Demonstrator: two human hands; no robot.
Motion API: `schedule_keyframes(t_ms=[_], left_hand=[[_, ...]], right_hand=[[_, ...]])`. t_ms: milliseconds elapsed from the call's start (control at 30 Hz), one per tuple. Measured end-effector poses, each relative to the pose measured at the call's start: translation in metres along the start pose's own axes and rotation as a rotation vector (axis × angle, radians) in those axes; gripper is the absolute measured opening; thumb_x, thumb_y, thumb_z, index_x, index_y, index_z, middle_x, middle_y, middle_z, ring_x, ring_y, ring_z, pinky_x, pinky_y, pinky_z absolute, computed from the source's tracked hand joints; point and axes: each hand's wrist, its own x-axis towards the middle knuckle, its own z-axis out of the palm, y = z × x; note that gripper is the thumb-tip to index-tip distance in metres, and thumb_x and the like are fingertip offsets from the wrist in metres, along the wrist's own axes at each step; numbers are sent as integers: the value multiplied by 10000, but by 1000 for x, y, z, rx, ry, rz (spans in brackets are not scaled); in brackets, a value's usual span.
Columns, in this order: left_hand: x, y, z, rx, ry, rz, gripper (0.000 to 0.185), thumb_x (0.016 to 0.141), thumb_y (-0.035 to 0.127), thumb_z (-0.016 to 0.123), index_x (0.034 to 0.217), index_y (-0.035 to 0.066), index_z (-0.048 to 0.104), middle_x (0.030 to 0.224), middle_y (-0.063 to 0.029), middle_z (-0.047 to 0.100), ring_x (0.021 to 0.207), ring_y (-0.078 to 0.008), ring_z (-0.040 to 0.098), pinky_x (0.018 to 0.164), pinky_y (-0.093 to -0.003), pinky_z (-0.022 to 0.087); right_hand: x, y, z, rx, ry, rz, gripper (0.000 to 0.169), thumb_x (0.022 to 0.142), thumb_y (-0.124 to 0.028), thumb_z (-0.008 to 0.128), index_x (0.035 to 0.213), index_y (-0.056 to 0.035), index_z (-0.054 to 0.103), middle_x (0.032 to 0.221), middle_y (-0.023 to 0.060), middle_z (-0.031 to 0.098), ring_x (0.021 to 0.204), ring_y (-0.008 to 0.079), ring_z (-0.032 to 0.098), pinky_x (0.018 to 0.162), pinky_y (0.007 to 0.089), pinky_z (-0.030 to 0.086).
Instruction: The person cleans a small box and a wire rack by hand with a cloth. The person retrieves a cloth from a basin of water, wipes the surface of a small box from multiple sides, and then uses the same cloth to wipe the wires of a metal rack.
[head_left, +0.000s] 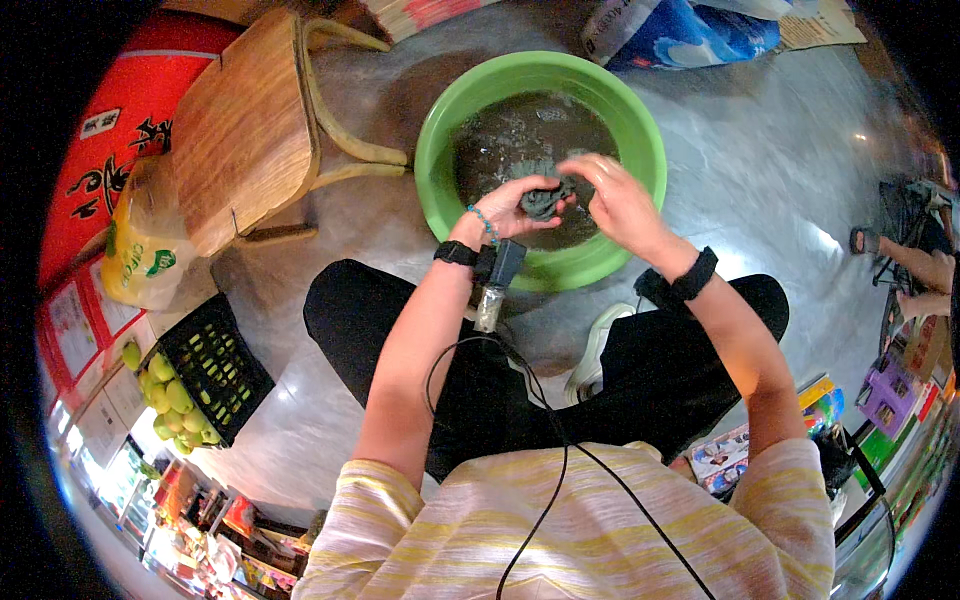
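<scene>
A round green plastic basin (649, 142) stands on the floor in front of me, holding murky dark water (487, 150) with some froth on it. Over the water, my left hand (517, 204) grips a wet, bunched dark grey-green cloth (546, 201). More of the cloth seems to trail toward the water behind the fingers. Close by on the right, my right hand (619, 196) is slightly blurred, its fingers bent over toward the cloth. Whether those fingertips touch or hold the cloth is hard to see.
Left of the basin is a wooden chair (247, 127), a yellow-and-clear plastic bag (142, 262) beside it. A black crate (225, 367) holds green fruit (176, 397). Behind the basin lies a blue-and-white bag (682, 37). Another person's leg (919, 266) shows at far right. Black cables (555, 427) hang over my lap.
</scene>
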Motion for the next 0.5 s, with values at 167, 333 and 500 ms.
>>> schedule_keyframes(t_ms=[167, 333, 500], left_hand=[[-13, 14, 37, 527, 44, -69, 168, 772, 149, 610, 924, 83, 585, 785, -17, 579, 712, -107, 547, 552, -264, 482], [-4, 28, 38, 1126, 153, -176, 160, 680, 191, 676, 780, 107, 583, 615, 19, 503, 526, -75, 459, 400, -216, 337], [3, 36, 39, 1727, 182, 138, 279, 640, 285, 650, 750, 34, 595, 662, -90, 608, 609, -238, 576, 562, -371, 475]], right_hand=[[10, -2, 6, -500, -58, -227, 608, 700, -115, 602, 1274, -132, 400, 1369, 40, 353, 1113, 252, 465, 937, 444, 350], [30, 1, 14, -608, -32, -294, 407, 724, -182, 562, 1119, -117, 492, 1170, 37, 521, 977, 211, 536, 900, 396, 382], [43, 5, 18, -643, -67, -186, 162, 709, -152, 553, 860, -93, 550, 764, 32, 568, 763, 192, 594, 743, 311, 466]])
